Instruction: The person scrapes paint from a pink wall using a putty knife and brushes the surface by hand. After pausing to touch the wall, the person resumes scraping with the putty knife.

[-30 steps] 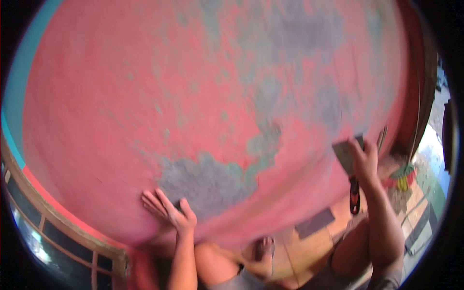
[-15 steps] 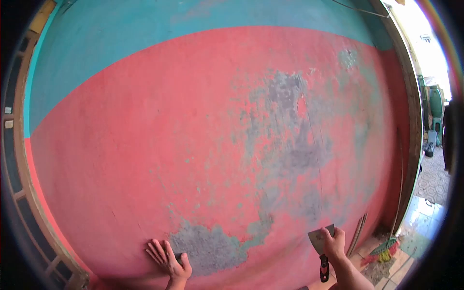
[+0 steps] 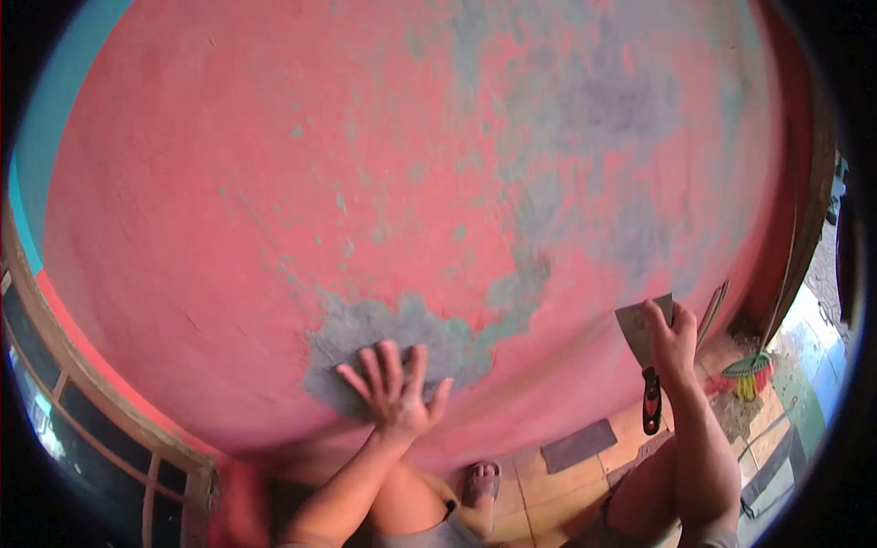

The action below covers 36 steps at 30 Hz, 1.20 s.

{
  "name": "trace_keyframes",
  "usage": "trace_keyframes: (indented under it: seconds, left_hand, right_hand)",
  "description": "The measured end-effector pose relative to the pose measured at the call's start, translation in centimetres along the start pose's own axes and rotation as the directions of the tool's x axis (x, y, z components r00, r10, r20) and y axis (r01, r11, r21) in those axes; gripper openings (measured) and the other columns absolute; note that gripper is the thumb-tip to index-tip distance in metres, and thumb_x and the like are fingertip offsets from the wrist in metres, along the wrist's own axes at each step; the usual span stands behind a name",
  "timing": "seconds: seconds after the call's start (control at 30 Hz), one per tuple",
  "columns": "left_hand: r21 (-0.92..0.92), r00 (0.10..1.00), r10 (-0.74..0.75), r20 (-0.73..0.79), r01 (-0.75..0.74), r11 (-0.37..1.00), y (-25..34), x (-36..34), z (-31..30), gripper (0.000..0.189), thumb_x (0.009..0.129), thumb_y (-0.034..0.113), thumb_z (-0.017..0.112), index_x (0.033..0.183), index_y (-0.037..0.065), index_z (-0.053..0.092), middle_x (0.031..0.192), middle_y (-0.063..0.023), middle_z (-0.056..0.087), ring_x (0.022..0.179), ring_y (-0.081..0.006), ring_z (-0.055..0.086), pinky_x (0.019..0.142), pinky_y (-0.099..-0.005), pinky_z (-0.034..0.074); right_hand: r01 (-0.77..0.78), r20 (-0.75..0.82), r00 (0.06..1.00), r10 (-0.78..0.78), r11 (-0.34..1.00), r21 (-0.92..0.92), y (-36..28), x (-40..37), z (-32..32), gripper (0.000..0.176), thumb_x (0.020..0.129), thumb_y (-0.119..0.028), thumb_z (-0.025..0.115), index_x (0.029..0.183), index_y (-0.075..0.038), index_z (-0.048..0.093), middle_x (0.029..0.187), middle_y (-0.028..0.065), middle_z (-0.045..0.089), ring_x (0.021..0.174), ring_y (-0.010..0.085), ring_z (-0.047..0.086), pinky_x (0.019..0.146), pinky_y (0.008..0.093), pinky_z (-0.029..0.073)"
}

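The pink wall (image 3: 219, 219) carries a bare grey patch (image 3: 333, 342) low down, bordered by flaking green and pink paint. My left hand (image 3: 398, 393) lies over this patch with its fingers spread, holding nothing. On the right, my right hand (image 3: 673, 338) grips a putty knife (image 3: 637, 333) by its metal blade. The knife's black and red handle hangs downward, and the blade's wide edge points up and left, in front of the wall.
A broom (image 3: 747, 374) with green, red and yellow bristles rests on the tiled floor (image 3: 539, 507) at the right. A dark flat piece (image 3: 578, 446) lies near the wall's base. Wooden frames with dark panes (image 3: 119, 425) stand at the lower left.
The view has tilted down, bringing my legs and a foot into sight. My left hand has moved right, from the patch's left edge onto the patch. My right hand still holds the putty knife.
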<state>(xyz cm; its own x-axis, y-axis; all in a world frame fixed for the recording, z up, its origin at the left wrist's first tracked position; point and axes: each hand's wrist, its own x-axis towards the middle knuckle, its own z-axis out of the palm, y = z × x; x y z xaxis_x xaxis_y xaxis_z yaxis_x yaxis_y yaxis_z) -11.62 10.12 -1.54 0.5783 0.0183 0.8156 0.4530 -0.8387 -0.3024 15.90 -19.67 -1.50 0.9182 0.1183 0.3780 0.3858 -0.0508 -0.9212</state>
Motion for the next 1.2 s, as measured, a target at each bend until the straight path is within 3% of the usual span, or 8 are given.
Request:
trace_keyframes:
  seconds: [0.23, 0.33, 0.47, 0.63, 0.7, 0.83, 1.03, 1.2]
  left_hand:
    - [-0.055, 0.861, 0.472, 0.190, -0.471, 0.880, 4.9, 0.5, 3.3, 0.060, 0.091, 0.051, 0.060, 0.145, 0.026, 0.053, 0.163, -0.0077, 0.028, 0.153, -0.0342, 0.010, 0.114, -0.0688, -0.005]
    - [0.042, 0.863, 0.485, 0.144, -0.495, 0.868, 4.9, 1.4, 3.7, 0.059, 0.091, 0.051, 0.060, 0.144, 0.025, 0.053, 0.163, -0.0058, 0.028, 0.153, -0.0339, 0.010, 0.115, -0.0679, -0.004]
    - [-0.047, 0.992, 0.125, -0.007, -0.125, 0.991, 4.0, 3.3, 2.6, 0.060, 0.092, 0.051, 0.060, 0.144, 0.022, 0.054, 0.162, -0.0128, 0.028, 0.153, -0.0384, 0.007, 0.114, -0.0689, -0.005]
    - [-0.150, 0.971, -0.179, -0.157, 0.156, 0.976, 4.2, 4.1, 2.6, 0.060, 0.093, 0.050, 0.058, 0.143, 0.017, 0.054, 0.160, -0.0229, 0.026, 0.151, -0.0449, 0.005, 0.113, -0.0705, -0.004]
    - [-0.105, 0.997, 0.073, 0.030, -0.070, 0.992, 5.8, 3.1, 3.1, 0.060, 0.094, 0.048, 0.057, 0.145, 0.018, 0.052, 0.162, -0.0190, 0.025, 0.152, -0.0418, 0.006, 0.113, -0.0704, -0.004]
    - [-0.203, 0.834, 0.481, 0.272, -0.439, 0.875, 7.7, 2.3, 3.9, 0.058, 0.096, 0.046, 0.055, 0.148, 0.020, 0.049, 0.163, -0.0094, 0.027, 0.154, -0.0330, 0.009, 0.113, -0.0697, -0.004]
    - [-0.197, 0.828, 0.465, 0.313, -0.422, 0.885, 7.3, 2.3, 3.3, 0.055, 0.095, 0.044, 0.057, 0.146, 0.024, 0.051, 0.160, -0.0004, 0.035, 0.153, -0.0255, 0.014, 0.115, -0.0662, -0.007]
    - [-0.108, 0.895, 0.385, 0.225, -0.369, 0.923, 6.7, 2.9, 2.9, 0.054, 0.093, 0.045, 0.060, 0.144, 0.028, 0.053, 0.159, 0.0000, 0.036, 0.154, -0.0292, 0.011, 0.116, -0.0649, -0.010]
  right_hand:
    - [-0.050, 0.032, 0.998, 0.051, 0.998, -0.032, -0.4, 0.1, 0.4, 0.036, 0.093, -0.030, 0.064, 0.088, 0.006, 0.065, 0.072, 0.0070, 0.067, 0.067, 0.0111, 0.060, 0.062, 0.0316, 0.048]
    - [-0.035, 0.026, 0.999, 0.037, 0.997, -0.075, -0.3, 0.1, 0.3, 0.036, 0.094, -0.029, 0.064, 0.087, 0.006, 0.064, 0.070, 0.0056, 0.065, 0.065, 0.0103, 0.057, 0.061, 0.0310, 0.047]
    - [-0.034, 0.014, 0.999, 0.035, 0.999, -0.032, 0.1, 0.2, 0.3, 0.033, 0.094, -0.027, 0.064, 0.085, 0.005, 0.063, 0.068, 0.0034, 0.062, 0.063, 0.0086, 0.054, 0.059, 0.0303, 0.045]
    - [-0.072, 0.024, 0.997, 0.071, 0.997, 0.022, 0.3, 0.3, 0.3, 0.032, 0.094, -0.025, 0.065, 0.083, 0.004, 0.062, 0.068, 0.0020, 0.061, 0.064, 0.0070, 0.053, 0.058, 0.0293, 0.045]
    - [-0.069, 0.027, 0.997, 0.068, 0.997, 0.024, 0.3, 0.2, 0.3, 0.032, 0.095, -0.026, 0.064, 0.084, 0.004, 0.062, 0.069, 0.0020, 0.062, 0.064, 0.0067, 0.053, 0.058, 0.0288, 0.045]
    - [-0.075, 0.046, 0.996, 0.074, 0.997, 0.031, 0.8, 0.5, 0.3, 0.032, 0.095, -0.026, 0.064, 0.084, 0.004, 0.062, 0.070, 0.0018, 0.063, 0.065, 0.0065, 0.054, 0.058, 0.0282, 0.045]
    - [-0.039, 0.020, 0.999, 0.037, 0.997, 0.070, 0.0, 0.2, 0.7, 0.033, 0.095, -0.027, 0.065, 0.084, 0.004, 0.062, 0.070, 0.0034, 0.064, 0.066, 0.0072, 0.056, 0.060, 0.0288, 0.046]
    - [-0.034, 0.043, 0.999, 0.034, 0.999, -0.007, -0.3, 0.3, 0.2, 0.034, 0.095, -0.028, 0.065, 0.083, 0.003, 0.062, 0.069, 0.0043, 0.064, 0.065, 0.0086, 0.056, 0.059, 0.0299, 0.045]
